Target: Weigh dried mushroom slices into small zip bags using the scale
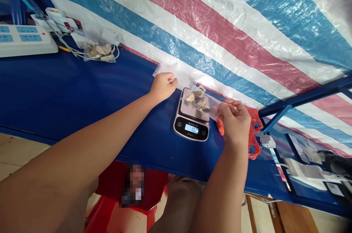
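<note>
Clear zip bag [196,102] of pale lumps [194,100] | lying on kitchen scale [191,124], 9 o'clock from right grip [233,123], long axis pointing at it | right grip clamped on bag's edge, nearer | left grip [163,86] curled together, beside flat bag [165,68], 10 o'clock from scale | display digits blurred, perhaps 110.2 | blue desk [82,86]

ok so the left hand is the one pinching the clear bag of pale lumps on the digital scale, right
Not quite: the head view shows the right hand pinching the clear plastic bag of pale lumps on the digital scale. The left hand is a closed fist, beside a flat clear bag.
</note>
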`<state>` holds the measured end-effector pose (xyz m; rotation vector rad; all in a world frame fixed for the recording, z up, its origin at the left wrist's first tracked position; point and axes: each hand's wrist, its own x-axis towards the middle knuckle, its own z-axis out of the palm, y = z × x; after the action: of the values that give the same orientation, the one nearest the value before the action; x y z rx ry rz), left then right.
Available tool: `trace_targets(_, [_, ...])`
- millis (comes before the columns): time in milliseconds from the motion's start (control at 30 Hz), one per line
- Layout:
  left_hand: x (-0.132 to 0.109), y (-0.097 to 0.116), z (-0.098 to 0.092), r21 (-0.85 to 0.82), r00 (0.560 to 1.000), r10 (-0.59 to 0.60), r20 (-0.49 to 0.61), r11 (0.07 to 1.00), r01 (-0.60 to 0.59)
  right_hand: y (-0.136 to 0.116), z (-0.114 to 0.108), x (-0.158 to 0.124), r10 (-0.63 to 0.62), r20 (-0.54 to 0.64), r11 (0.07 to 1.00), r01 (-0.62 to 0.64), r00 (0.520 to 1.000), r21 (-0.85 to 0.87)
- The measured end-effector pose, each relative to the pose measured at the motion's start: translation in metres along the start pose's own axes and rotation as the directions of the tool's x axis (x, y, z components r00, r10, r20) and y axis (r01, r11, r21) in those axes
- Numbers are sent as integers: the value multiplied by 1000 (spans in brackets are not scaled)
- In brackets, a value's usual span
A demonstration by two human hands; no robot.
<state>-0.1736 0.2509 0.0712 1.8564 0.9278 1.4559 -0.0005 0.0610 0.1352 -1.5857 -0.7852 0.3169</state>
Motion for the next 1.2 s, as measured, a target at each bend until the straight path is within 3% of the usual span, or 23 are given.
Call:
trace_targets(67, [0, -1, 0, 1, 1000, 4, 3, 1000, -4, -12, 1, -6, -39, 18, 994, 37, 999, 106])
trace_targets(133, [0, -1, 0, 2, 1000, 4, 5, 1000, -4, -28, -2, -14, -78, -13, 992, 79, 997, 98])
trace_targets(300, [0, -2, 0, 11, 999, -21, 24, 1000, 21, -73, -28, -44, -193, -135, 957, 156, 972, -245])
trace_targets(467, [-1, -1, 0, 15, 999, -29, 39, 999, 28, -93, -56, -60, -72, -68, 864, 28, 995, -502])
trace_targets(600, [0, 0, 0, 22, 999, -31, 42, 999, 30, -86, -50, -53, -40, 16, 899, 43, 999, -437])
trace_targets(733, [0, 1, 0, 30, 998, -49, 48, 998, 48, -65, -23, -36, -139, -50, 986, 134, 989, -101])
trace_targets(833, [0, 2, -1, 33, 997, -56, 49, 998, 55, -40, -7, -22, -52, 0, 998, 52, 999, 34])
trace_targets(933, [0, 2, -1, 35, 997, -54, 49, 998, 52, -18, -6, -11, 134, 102, 987, -123, 986, -100])
trace_targets(1000, [1, 2, -1, 35, 997, -52, 50, 998, 50, -12, -13, -8, 192, 103, 963, -167, 976, -212])
trace_targets(1200, [1, 2, -1, 33, 998, -49, 47, 998, 47, -24, -46, -7, 131, -147, 886, -182, 980, -426])
